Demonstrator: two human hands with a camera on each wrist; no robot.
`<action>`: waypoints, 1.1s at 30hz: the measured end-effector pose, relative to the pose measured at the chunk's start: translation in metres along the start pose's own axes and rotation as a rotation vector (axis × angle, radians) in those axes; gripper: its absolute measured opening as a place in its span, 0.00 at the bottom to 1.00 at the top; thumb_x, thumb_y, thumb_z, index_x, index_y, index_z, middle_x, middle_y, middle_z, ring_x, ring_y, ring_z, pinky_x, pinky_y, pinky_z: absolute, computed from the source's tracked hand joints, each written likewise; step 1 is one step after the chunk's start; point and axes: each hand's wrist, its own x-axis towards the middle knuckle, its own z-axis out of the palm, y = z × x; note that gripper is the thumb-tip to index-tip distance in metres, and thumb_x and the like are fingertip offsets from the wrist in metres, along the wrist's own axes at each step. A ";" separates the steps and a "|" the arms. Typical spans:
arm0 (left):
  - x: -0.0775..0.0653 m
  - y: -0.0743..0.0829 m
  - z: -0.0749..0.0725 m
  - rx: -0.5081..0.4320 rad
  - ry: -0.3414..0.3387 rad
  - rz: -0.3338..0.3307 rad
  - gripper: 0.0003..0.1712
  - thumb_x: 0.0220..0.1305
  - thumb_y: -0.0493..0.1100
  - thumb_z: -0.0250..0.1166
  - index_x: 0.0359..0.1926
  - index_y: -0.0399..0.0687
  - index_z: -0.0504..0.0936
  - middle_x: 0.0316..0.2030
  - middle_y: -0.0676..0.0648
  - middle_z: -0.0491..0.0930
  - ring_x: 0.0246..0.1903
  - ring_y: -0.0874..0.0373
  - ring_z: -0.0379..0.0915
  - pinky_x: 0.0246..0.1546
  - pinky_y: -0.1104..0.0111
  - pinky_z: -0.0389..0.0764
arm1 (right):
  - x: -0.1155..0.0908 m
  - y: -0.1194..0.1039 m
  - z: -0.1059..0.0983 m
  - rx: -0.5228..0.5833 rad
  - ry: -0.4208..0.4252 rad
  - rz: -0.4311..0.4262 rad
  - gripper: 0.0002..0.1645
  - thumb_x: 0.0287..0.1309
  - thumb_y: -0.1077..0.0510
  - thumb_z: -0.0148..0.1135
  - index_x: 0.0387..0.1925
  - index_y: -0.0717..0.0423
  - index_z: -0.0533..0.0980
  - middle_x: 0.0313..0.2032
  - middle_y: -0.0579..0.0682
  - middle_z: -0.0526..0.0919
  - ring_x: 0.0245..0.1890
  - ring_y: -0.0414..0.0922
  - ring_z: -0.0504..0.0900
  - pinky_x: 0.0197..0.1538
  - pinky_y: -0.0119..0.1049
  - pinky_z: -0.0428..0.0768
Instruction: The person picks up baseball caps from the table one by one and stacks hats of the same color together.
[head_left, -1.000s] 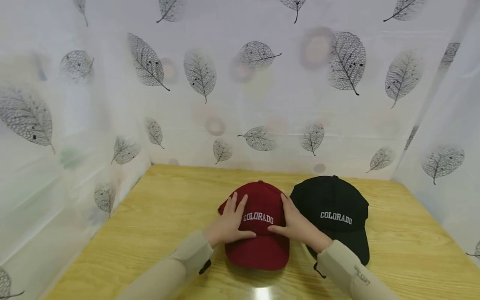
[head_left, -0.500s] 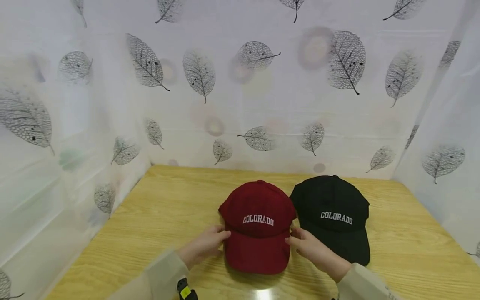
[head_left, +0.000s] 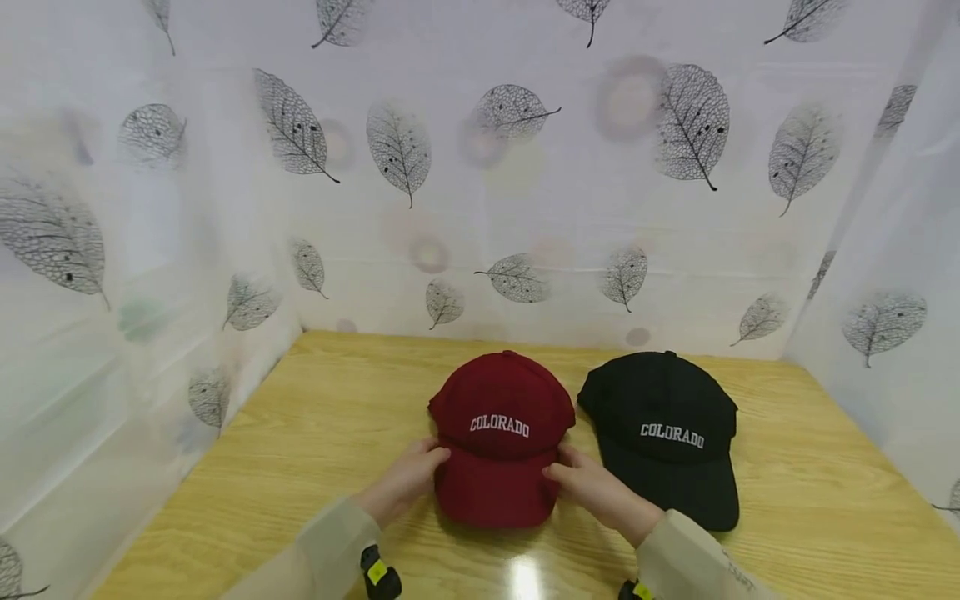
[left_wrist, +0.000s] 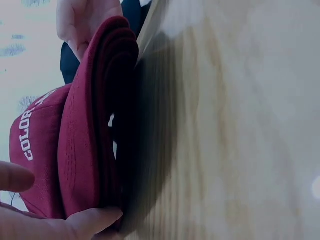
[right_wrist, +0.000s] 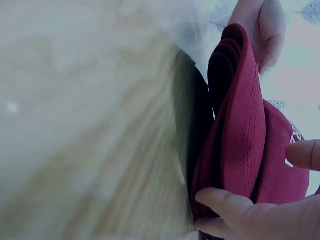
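A stack of nested red baseball caps (head_left: 504,387), the front one lettered COLORADO, stands brim forward between both hands. My left hand (head_left: 401,485) grips the left side of the brim, with thumb and fingertips at its edge. On the opposite side my right hand (head_left: 603,493) pinches the brim in the same way. Seen from the left wrist, several layered brims (left_wrist: 80,145) show above a dark shadow on the wood. The right wrist view shows fingers (right_wrist: 227,205) on the lower edge of the brims. The backs of the caps are hidden.
Just right of the red stack sits a black COLORADO cap (head_left: 667,400), brim forward. Both stand on a light wooden table (head_left: 337,392). A white curtain (head_left: 465,192) printed with leaves surrounds it at the back and sides. Dark straps circle both wrists.
Both hands came down from the crowns to the sides of the brim. The red caps then shifted left and slightly back, widening the gap from the black cap, which stayed put.
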 end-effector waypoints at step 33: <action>-0.003 0.052 0.054 0.958 -0.077 0.415 0.15 0.60 0.49 0.56 0.21 0.46 0.70 0.18 0.53 0.65 0.20 0.62 0.60 0.22 0.69 0.66 | -0.061 -0.017 -0.090 -0.535 0.121 -0.018 0.30 0.62 0.49 0.50 0.54 0.71 0.66 0.51 0.65 0.72 0.49 0.55 0.73 0.45 0.44 0.74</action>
